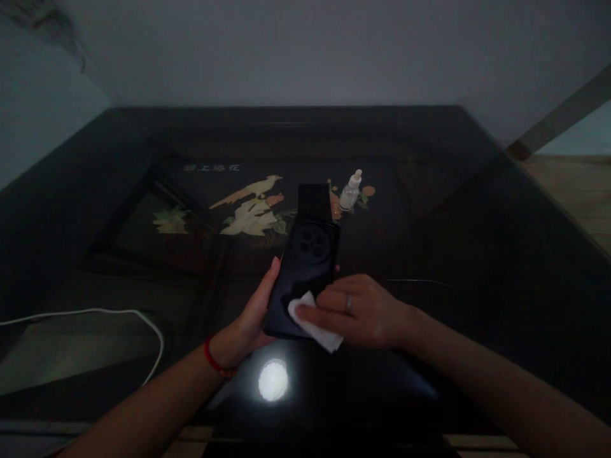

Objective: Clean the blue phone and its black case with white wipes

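Note:
A dark smartphone (305,267), back side up with its round camera ring at the far end, is gripped along its left edge by my left hand (255,312). One fingertip of that hand shows at the phone's right edge. My right hand (360,312) pinches a folded white tissue (317,327) and presses it on the lower part of the phone's back. Just beyond the phone lies a flat black rectangular object (314,200), whose kind I cannot make out. To its right a small dropper bottle (351,191) with a white top stands on the table.
The glossy black table (420,375) carries a bird-and-flower picture (251,207) under its surface. A white cable (143,315) curves over the left side. A pale wall (286,51) rises behind the far edge. A lamp's reflection shines near the front.

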{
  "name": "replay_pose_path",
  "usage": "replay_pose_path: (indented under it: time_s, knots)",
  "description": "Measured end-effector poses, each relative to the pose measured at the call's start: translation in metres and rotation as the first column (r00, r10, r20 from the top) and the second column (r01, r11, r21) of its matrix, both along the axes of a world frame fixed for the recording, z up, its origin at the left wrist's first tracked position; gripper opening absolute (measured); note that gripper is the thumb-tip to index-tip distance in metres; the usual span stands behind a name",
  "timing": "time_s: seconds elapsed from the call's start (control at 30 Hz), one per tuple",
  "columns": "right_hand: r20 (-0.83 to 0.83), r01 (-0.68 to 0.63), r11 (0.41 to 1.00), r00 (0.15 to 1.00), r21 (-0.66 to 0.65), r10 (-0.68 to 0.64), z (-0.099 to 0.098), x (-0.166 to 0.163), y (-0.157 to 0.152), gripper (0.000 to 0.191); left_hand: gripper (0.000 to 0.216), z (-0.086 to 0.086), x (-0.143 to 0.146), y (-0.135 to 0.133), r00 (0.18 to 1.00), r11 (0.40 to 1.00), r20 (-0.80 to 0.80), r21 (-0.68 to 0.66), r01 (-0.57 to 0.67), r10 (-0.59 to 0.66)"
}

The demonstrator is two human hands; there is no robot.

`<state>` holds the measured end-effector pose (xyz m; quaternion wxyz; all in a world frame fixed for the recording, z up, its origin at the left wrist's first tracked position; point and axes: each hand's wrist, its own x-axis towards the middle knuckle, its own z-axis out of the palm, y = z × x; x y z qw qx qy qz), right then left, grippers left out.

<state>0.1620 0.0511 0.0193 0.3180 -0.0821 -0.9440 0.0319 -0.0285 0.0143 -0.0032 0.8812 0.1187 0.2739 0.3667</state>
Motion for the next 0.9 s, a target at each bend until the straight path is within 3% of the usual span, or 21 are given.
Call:
replay_pose_path:
  time_s: [0.07,0.1,0.17,0.2,0.23,0.27,0.33,0.37,0.43,0.5,0.63,0.73,0.83,0.9]
  knots:
    - [0.02,-0.06,0.998,0.998,0.024,0.059,0.002,-0.003,-0.004,0.023,0.068,0.003,0.002,0.001,0.999,1.0,-0.03,-0.013,-0.026,0.025]
    - [0.007,-0.022,1.0,1.0,0.009,0.022,0.002,-0.001,-0.001,0.022,0.067,0.005,0.003,0.001,0.999,0.999,-0.039,-0.017,-0.036,0.035]
    - [-0.1,0.193,0.976,0.974,-0.103,-0.204,-0.001,0.01,0.014,0.021,0.062,0.007,0.004,0.001,0.998,0.999,-0.042,-0.003,-0.043,0.042]
    - [-0.169,0.34,0.912,0.909,-0.23,-0.381,-0.003,0.017,0.024,0.02,0.061,0.008,0.005,0.001,0.998,0.999,-0.04,0.013,-0.046,0.047]
    - [-0.241,0.444,0.809,0.798,-0.385,-0.552,-0.006,0.024,0.034,0.019,0.059,0.009,0.005,0.0,0.998,0.998,-0.04,0.03,-0.056,0.058]
    - [-0.285,0.473,0.692,0.672,-0.545,-0.683,-0.008,0.03,0.043,0.017,0.057,0.009,0.006,0.0,0.995,0.996,-0.049,0.042,-0.08,0.082]
    - [-0.298,0.362,0.493,0.477,-0.791,-0.827,-0.013,0.036,0.055,0.017,0.053,0.009,0.006,0.0,0.979,0.984,-0.103,0.05,-0.172,0.176]
    - [-0.278,0.278,0.427,0.445,-0.861,-0.851,-0.015,0.035,0.056,0.019,0.051,0.009,0.007,0.001,0.962,0.972,-0.139,0.05,-0.23,0.235]
    - [-0.234,0.165,0.354,0.492,-0.921,-0.839,-0.016,0.026,0.048,0.022,0.047,0.009,0.007,0.004,0.922,0.94,-0.185,0.049,-0.338,0.341]
    - [-0.21,0.143,0.373,0.623,-0.917,-0.754,-0.016,0.014,0.033,0.019,0.045,0.009,0.007,0.006,0.888,0.91,-0.199,0.053,-0.412,0.414]
    - [-0.315,0.033,0.612,0.835,-0.79,-0.451,-0.009,-0.007,0.003,0.016,0.045,0.009,0.011,0.006,0.838,0.874,-0.246,0.127,-0.47,0.486]
    - [-0.371,-0.064,0.695,0.878,-0.717,-0.303,-0.003,-0.014,-0.008,0.023,0.043,0.003,0.013,-0.003,0.91,0.937,-0.234,0.159,-0.312,0.343]
    - [-0.364,-0.102,0.709,0.903,-0.698,-0.229,0.003,-0.018,-0.014,0.027,0.055,-0.005,0.01,-0.015,0.98,0.98,-0.149,0.168,-0.107,0.133]
    - [-0.349,-0.109,0.71,0.915,-0.695,-0.201,0.008,-0.02,-0.017,0.027,0.056,-0.008,0.006,-0.02,0.995,0.994,-0.099,0.107,0.002,0.008]
